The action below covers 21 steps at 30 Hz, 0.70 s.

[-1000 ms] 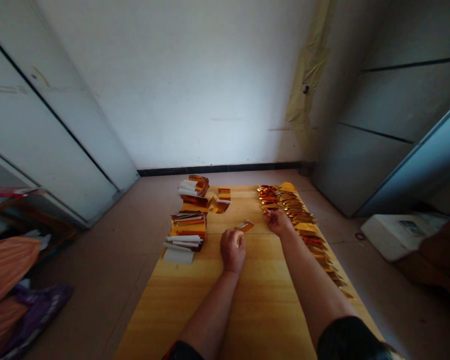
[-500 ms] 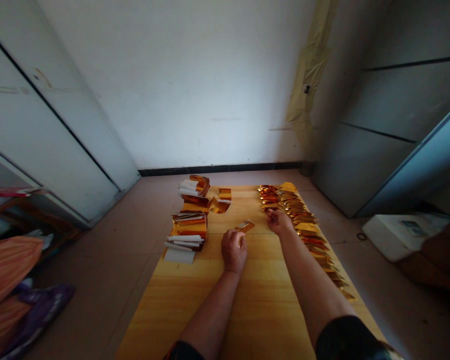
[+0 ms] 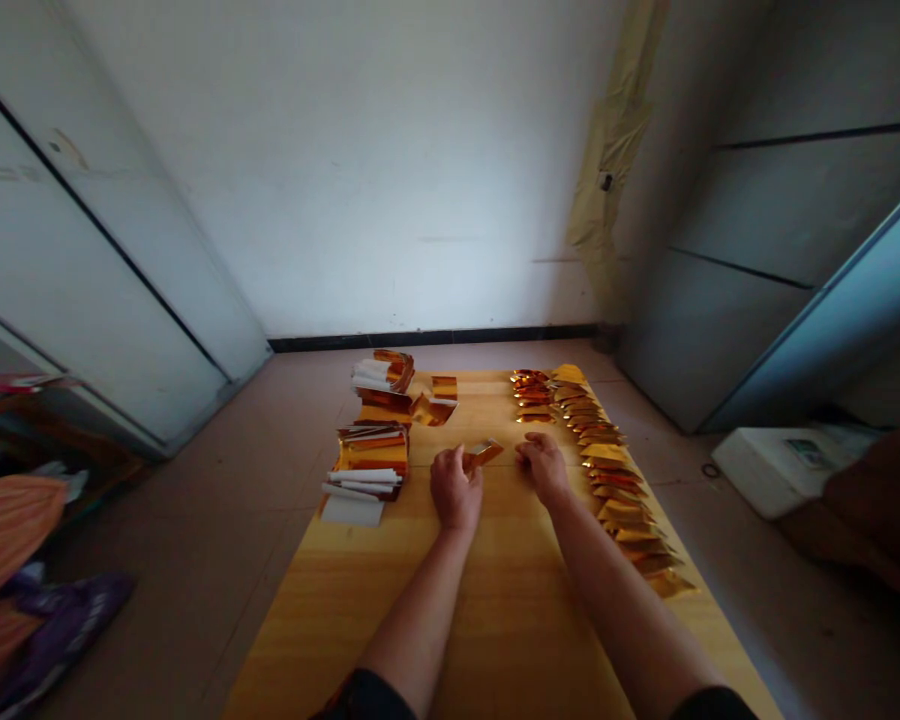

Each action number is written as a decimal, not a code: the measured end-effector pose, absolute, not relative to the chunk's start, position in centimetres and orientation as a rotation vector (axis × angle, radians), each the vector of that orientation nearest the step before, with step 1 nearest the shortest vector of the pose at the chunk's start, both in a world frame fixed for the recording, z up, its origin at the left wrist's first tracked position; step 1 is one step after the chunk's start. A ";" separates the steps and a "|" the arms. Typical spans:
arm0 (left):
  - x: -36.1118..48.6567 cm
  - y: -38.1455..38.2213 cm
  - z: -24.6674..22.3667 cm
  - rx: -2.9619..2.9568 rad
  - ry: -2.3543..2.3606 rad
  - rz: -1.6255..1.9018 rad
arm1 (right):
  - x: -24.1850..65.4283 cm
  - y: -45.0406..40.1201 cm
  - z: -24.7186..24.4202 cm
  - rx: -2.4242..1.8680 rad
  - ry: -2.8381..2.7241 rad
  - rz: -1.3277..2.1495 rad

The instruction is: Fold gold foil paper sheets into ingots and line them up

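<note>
My left hand is closed on a piece of gold foil paper, which sticks out to the right past the fingertips. To its right, my right hand hovers over the table with loosely bent fingers, a little apart; nothing shows in them. Just beyond that hand lies a short row of folded gold foil pieces. A longer row of folded pieces runs along the table's right edge. Stacks of gold foil sheets with white backs lie left of my left hand.
The wooden table fills the lower middle. Loose gold sheets lie near its far side. Ahead is a white wall; grey cabinets stand at the right. A white box sits on the floor, and orange and purple bags lie at left.
My right hand has drawn back from the short row of folded pieces toward my left hand. My left hand keeps the foil paper. The view has shifted slightly.
</note>
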<state>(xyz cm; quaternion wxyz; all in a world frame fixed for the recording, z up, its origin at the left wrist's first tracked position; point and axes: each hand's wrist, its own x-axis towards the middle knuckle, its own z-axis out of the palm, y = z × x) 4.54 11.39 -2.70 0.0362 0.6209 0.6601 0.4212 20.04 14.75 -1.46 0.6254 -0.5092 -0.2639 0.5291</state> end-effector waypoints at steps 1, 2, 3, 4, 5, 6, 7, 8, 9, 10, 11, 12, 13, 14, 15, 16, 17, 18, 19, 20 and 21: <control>4.5 11.6 -2.6 1.906 2.060 1.220 | 19.7 14.3 -1.5 -1.203 -0.691 1.192; 4.5 11.9 -2.5 1.904 2.084 1.146 | 19.3 13.9 -1.5 -1.228 -0.764 1.161; 4.4 12.1 -2.3 1.906 2.101 1.077 | 19.1 13.6 -1.4 -1.256 -0.827 1.129; 4.4 12.2 -2.2 1.908 2.113 1.023 | 18.9 13.4 -1.4 -1.278 -0.874 1.096; 4.3 12.3 -2.1 1.911 2.122 0.986 | 18.7 13.2 -1.4 -1.299 -0.912 1.058; 4.3 12.4 -2.0 1.918 2.126 0.966 | 18.6 13.0 -1.4 -1.318 -0.941 1.020; 4.2 12.4 -2.0 1.926 2.123 0.965 | 18.5 12.9 -1.4 -1.332 -0.967 0.982; 4.2 12.3 -2.1 1.937 2.115 0.979 | 18.5 12.8 -1.4 -1.342 -0.991 0.945; 4.2 12.3 -2.2 1.951 2.099 1.001 | 18.4 12.6 -1.4 -1.350 -1.015 0.912; 4.1 12.2 -2.3 1.966 2.078 1.026 | 18.3 12.6 -1.4 -1.357 -1.037 0.889; 4.1 12.1 -2.5 1.983 2.053 1.049 | 18.2 12.5 -1.5 -1.364 -1.051 0.880; 4.0 12.0 -2.6 2.005 2.028 1.064 | 18.1 12.5 -1.5 -1.371 -1.053 0.888; 3.9 11.8 -2.6 2.034 2.002 1.064 | 18.0 12.5 -1.5 -1.378 -1.046 0.909; 3.8 11.6 -2.6 2.074 1.978 1.044 | 18.0 12.5 -1.4 -1.383 -1.034 0.934; 3.8 11.5 -2.6 2.123 1.957 1.005 | 18.0 12.5 -1.4 -1.385 -1.025 0.952; 3.7 11.3 -2.5 2.176 1.942 0.953 | 18.0 12.5 -1.4 -1.380 -1.022 0.956; 3.5 11.1 -2.3 2.229 1.934 0.896 | 18.0 12.6 -1.4 -1.373 -1.028 0.945; 3.4 10.8 -2.2 2.275 1.930 0.844 | 18.0 12.6 -1.5 -1.368 -1.042 0.921; 3.3 10.6 -2.0 2.312 1.925 0.801 | 18.0 12.5 -1.6 -1.368 -1.063 0.894; 3.2 10.4 -1.8 2.342 1.917 0.769 | 18.1 12.5 -1.8 -1.373 -1.088 0.869; 3.0 10.2 -1.7 2.367 1.904 0.747 | 18.1 12.4 -2.0 -1.383 -1.116 0.851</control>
